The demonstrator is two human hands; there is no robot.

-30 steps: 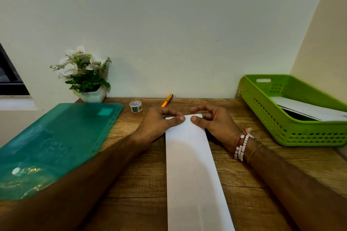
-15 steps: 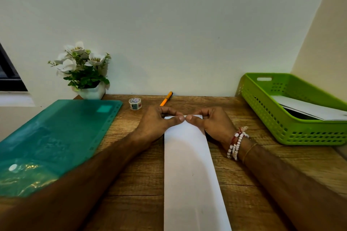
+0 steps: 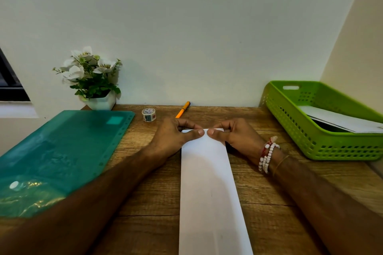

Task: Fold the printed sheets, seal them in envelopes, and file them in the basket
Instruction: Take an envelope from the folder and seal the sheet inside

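Note:
A long white sheet (image 3: 209, 188), folded lengthwise into a narrow strip, lies on the wooden desk and runs from the near edge toward the wall. My left hand (image 3: 174, 136) and my right hand (image 3: 234, 134) meet at its far end. Each pinches that end between thumb and curled fingers, the thumb tips almost touching on top of the paper. The green plastic basket (image 3: 323, 143) stands at the right by the wall, with a white envelope or sheet (image 3: 339, 119) lying inside it.
A teal transparent folder (image 3: 62, 151) covers the desk's left side. Near the wall stand a white pot of flowers (image 3: 93, 80), a small roll of tape (image 3: 148, 114) and an orange pen (image 3: 183, 109). Bare wood (image 3: 153, 198) flanks the sheet.
My two thumbs have drawn together at the sheet's far end, from slightly apart to nearly touching. The sheet has stayed in place.

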